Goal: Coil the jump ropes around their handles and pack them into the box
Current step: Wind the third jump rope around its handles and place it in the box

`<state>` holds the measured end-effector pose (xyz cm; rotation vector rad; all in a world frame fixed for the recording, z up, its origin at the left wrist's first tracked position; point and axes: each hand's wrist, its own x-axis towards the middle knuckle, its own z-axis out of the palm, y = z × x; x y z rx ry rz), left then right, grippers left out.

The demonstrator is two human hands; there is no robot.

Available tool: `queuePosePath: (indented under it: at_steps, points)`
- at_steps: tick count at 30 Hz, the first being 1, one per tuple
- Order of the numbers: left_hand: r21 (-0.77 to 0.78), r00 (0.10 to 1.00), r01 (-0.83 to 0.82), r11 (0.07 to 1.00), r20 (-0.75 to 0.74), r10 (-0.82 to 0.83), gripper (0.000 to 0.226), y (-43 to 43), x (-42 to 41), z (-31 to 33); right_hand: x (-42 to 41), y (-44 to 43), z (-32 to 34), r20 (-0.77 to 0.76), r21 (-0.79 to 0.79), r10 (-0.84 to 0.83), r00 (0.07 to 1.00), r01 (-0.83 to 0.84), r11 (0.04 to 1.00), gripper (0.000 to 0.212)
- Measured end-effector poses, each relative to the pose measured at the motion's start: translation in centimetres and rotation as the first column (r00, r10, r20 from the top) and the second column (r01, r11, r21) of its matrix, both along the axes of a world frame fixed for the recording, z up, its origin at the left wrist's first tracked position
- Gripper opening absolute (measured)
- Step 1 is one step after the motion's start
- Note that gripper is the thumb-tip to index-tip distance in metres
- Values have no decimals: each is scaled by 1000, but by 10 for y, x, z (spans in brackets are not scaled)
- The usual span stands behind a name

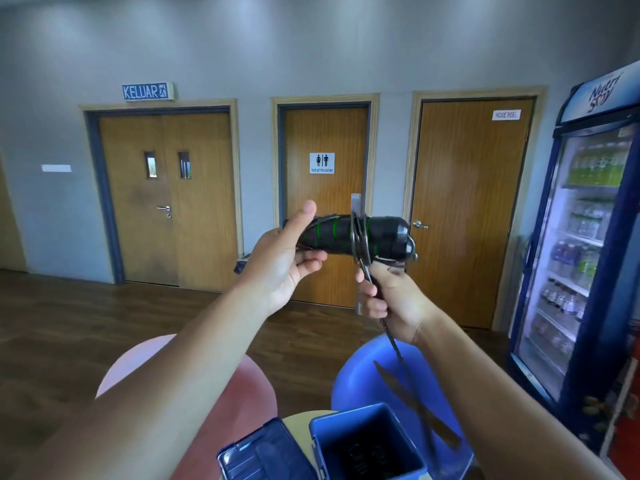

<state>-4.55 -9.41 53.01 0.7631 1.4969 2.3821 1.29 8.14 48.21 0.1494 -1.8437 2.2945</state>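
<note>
My left hand (287,258) grips the left end of a pair of black jump rope handles with green stripes (360,237), held level at chest height. A thin dark rope (360,247) is looped several times round the handles near their middle. My right hand (388,299) pinches the rope just below the handles; the rest of it (412,386) hangs blurred down toward the box. The open blue box (367,441) stands at the bottom centre, with dark coiled items inside. Its lid (256,455) lies to its left.
A pink round seat (239,386) and a blue round seat (363,372) stand beyond the small round table (298,420) holding the box. A drinks fridge (581,258) is at the right. Three wooden doors line the far wall across a dark wood floor.
</note>
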Motion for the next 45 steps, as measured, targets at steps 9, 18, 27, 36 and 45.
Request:
queuePosePath:
  at_steps: [9, 18, 27, 36, 45]
  points:
    - [-52, 914, -406, 912, -14, 406, 40, 28, -31, -25, -11, -14, -24, 136, 235, -182, 974, 147, 961, 40]
    - [-387, 535, -756, 528, -830, 158, 59, 1, -66, -57, 8, 5, -14, 134, 678, -210, 968, 66, 732, 19]
    - [-515, 850, -203, 833, -516, -112, 55, -38, -50, -52, 1, 42, 18, -65, 703, -102, 993, 118, 702, 20]
    - [-178, 930, 157, 972, -304, -205, 28, -29, -17, -32, -35, -15, -41, -358, 148, 638, 682, -633, 760, 18]
    - [-120, 957, -289, 950, -32, 287, 23, -7, -40, -53, -33, -40, -74, 65, 196, -74, 995, 60, 979, 34]
